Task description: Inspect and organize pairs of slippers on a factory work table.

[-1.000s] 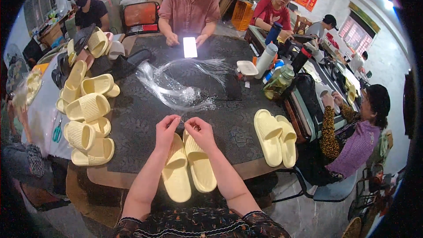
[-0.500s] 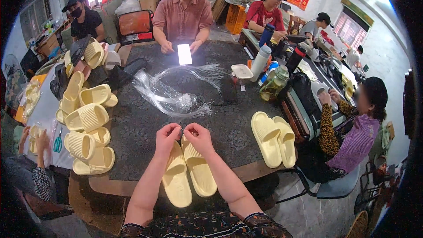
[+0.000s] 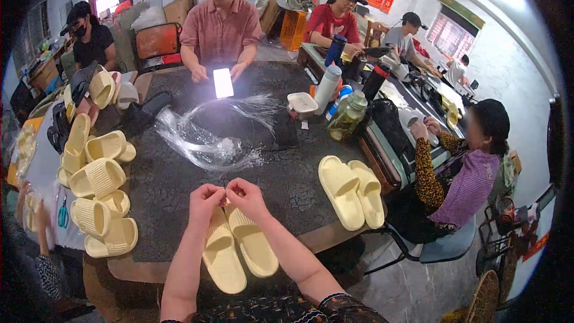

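A pair of pale yellow slippers lies at the table's near edge, toes away from me: the left slipper (image 3: 225, 263) and the right slipper (image 3: 258, 250). Over their toe ends, my left hand (image 3: 205, 204) and my right hand (image 3: 246, 198) meet with thumbs and fingertips pinched almost together. Whatever is between the fingertips is too small to make out. Beyond my hands spreads a bundle of thin clear plastic strands (image 3: 200, 143). To the right sits another yellow pair, with its left slipper (image 3: 342, 194) turned toe away.
Yellow slippers (image 3: 98, 177) are piled along the table's left side. Far right stand a white lidded container (image 3: 302, 103), a white bottle (image 3: 327, 88) and a jar of liquid (image 3: 348, 116). Across the table a person (image 3: 220, 30) holds a bright phone (image 3: 223, 83). Another person (image 3: 472, 173) sits at the right.
The whole view has shifted, so the table and people appear further left. My hands remain pinched close together above the slippers; the fingertips have moved slightly.
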A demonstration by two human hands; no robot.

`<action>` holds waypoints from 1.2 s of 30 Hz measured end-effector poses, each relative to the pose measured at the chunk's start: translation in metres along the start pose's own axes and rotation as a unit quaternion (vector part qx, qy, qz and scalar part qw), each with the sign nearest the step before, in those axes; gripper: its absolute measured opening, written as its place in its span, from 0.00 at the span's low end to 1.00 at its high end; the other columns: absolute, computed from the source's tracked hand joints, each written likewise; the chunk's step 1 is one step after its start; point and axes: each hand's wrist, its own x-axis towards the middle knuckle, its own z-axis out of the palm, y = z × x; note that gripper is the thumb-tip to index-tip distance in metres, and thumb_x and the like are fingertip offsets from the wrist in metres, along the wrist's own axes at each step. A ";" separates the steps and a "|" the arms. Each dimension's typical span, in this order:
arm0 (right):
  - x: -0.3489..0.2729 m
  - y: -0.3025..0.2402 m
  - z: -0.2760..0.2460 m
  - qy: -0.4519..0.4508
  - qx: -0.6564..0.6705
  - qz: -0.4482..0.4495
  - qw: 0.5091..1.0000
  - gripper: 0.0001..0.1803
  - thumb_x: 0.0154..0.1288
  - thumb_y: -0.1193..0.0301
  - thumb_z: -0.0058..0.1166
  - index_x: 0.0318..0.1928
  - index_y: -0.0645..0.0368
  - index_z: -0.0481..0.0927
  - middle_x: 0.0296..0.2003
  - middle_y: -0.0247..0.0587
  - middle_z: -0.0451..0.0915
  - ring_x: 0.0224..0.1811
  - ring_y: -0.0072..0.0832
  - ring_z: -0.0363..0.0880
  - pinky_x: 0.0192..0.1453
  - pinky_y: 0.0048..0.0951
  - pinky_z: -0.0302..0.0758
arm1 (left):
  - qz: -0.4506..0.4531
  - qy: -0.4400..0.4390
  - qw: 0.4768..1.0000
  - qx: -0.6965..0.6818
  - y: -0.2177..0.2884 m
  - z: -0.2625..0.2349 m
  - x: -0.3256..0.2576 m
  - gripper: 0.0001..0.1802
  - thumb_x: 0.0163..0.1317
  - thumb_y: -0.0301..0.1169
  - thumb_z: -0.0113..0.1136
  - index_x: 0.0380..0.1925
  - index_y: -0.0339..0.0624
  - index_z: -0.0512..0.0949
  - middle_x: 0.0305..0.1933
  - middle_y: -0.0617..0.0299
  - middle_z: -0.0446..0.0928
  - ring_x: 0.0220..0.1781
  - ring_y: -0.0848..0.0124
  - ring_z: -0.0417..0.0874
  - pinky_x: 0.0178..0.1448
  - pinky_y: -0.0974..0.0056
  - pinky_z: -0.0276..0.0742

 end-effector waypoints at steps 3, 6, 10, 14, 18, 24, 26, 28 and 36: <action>0.003 -0.010 0.003 -0.014 0.038 0.000 0.999 0.04 0.61 0.73 0.56 0.34 0.61 0.77 0.25 0.21 0.73 0.27 0.09 0.65 0.30 0.15 0.63 | -0.039 0.003 0.999 0.008 0.002 -0.005 0.004 0.05 0.58 0.26 0.63 0.30 0.35 0.81 0.27 0.64 0.79 0.26 0.78 0.76 0.32 0.72 0.72; 0.001 -0.010 -0.004 -0.010 -0.031 0.005 0.999 0.04 0.62 0.73 0.56 0.34 0.61 0.78 0.25 0.22 0.73 0.27 0.09 0.66 0.30 0.15 0.64 | -0.054 0.003 0.998 0.014 0.006 0.002 0.000 0.06 0.58 0.26 0.63 0.32 0.35 0.82 0.27 0.65 0.79 0.27 0.79 0.76 0.33 0.73 0.71; 0.001 0.000 0.004 0.012 -0.036 0.024 0.999 0.06 0.62 0.71 0.57 0.34 0.61 0.78 0.25 0.23 0.74 0.26 0.09 0.67 0.30 0.15 0.66 | -0.066 0.014 0.997 -0.043 -0.007 -0.003 0.003 0.07 0.59 0.27 0.62 0.36 0.36 0.81 0.30 0.67 0.79 0.29 0.81 0.75 0.35 0.75 0.70; 0.000 -0.006 0.001 0.028 -0.036 0.019 0.999 0.06 0.62 0.71 0.57 0.35 0.60 0.78 0.26 0.22 0.75 0.26 0.09 0.67 0.30 0.16 0.66 | -0.061 0.015 0.997 -0.036 -0.006 -0.004 0.002 0.07 0.61 0.28 0.61 0.36 0.36 0.81 0.29 0.68 0.78 0.29 0.82 0.74 0.34 0.75 0.68; -0.001 -0.007 0.003 0.025 -0.041 0.030 0.998 0.06 0.62 0.71 0.58 0.35 0.60 0.79 0.25 0.22 0.75 0.26 0.09 0.66 0.30 0.16 0.65 | -0.059 0.020 0.998 0.002 -0.006 -0.008 0.001 0.08 0.59 0.31 0.61 0.35 0.39 0.81 0.27 0.72 0.75 0.26 0.83 0.70 0.30 0.75 0.63; -0.002 -0.004 0.006 0.006 0.000 0.014 1.000 0.05 0.62 0.71 0.57 0.35 0.60 0.78 0.26 0.22 0.74 0.26 0.09 0.66 0.30 0.16 0.65 | -0.077 0.006 0.997 0.028 -0.002 -0.008 -0.003 0.06 0.60 0.31 0.59 0.33 0.41 0.80 0.23 0.76 0.71 0.24 0.85 0.67 0.28 0.76 0.60; 0.000 -0.002 0.006 -0.002 0.024 0.012 1.000 0.05 0.62 0.71 0.57 0.34 0.60 0.78 0.26 0.22 0.74 0.27 0.09 0.65 0.30 0.15 0.64 | -0.070 -0.001 0.997 0.033 -0.006 -0.009 0.000 0.05 0.60 0.30 0.59 0.32 0.41 0.80 0.24 0.76 0.71 0.25 0.85 0.67 0.28 0.77 0.59; -0.002 0.000 0.002 0.004 -0.008 0.034 0.999 0.05 0.62 0.71 0.57 0.34 0.60 0.77 0.26 0.21 0.73 0.27 0.09 0.65 0.31 0.15 0.64 | -0.069 -0.013 0.997 0.040 -0.001 -0.003 -0.001 0.05 0.59 0.30 0.59 0.32 0.42 0.80 0.24 0.76 0.71 0.25 0.86 0.67 0.28 0.77 0.59; 0.002 0.000 0.000 -0.007 -0.032 0.016 0.999 0.04 0.60 0.73 0.55 0.33 0.61 0.78 0.25 0.24 0.74 0.27 0.11 0.67 0.31 0.18 0.67 | -0.104 -0.034 0.994 0.009 0.008 0.000 -0.004 0.06 0.59 0.30 0.60 0.34 0.40 0.80 0.28 0.73 0.74 0.28 0.84 0.70 0.34 0.76 0.66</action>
